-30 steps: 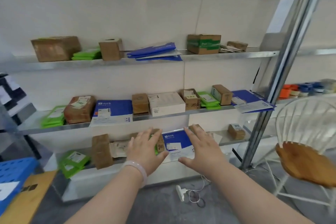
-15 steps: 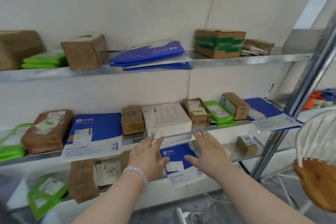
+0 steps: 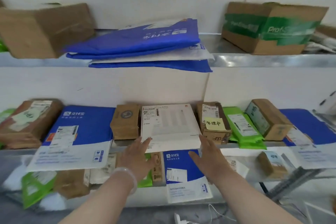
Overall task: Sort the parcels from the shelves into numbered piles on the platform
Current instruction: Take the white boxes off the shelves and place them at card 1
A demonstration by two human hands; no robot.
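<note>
A flat white parcel box [image 3: 171, 125] with a shipping label lies on the middle shelf [image 3: 254, 144], its front edge overhanging. My left hand [image 3: 137, 158] reaches up with straight fingers, its fingertips at the box's front left corner. My right hand [image 3: 209, 156] is open too, its fingertips at the front right corner. Neither hand grips anything. A small brown box [image 3: 125, 123] sits left of the white box. To its right stands a brown box with a yellow note [image 3: 213, 123].
Blue-and-white mailers [image 3: 78, 132], green pouches [image 3: 241, 129] and more brown boxes fill the middle shelf. The upper shelf holds stacked blue mailers [image 3: 138, 45] and a green-taped carton [image 3: 271, 27]. The lower shelf carries a blue mailer [image 3: 181, 171] and small boxes.
My view has moved closer and upward to the shelves. Both hands rose from the lower shelf's blue mailer to the front edge of the white box on the middle shelf.
</note>
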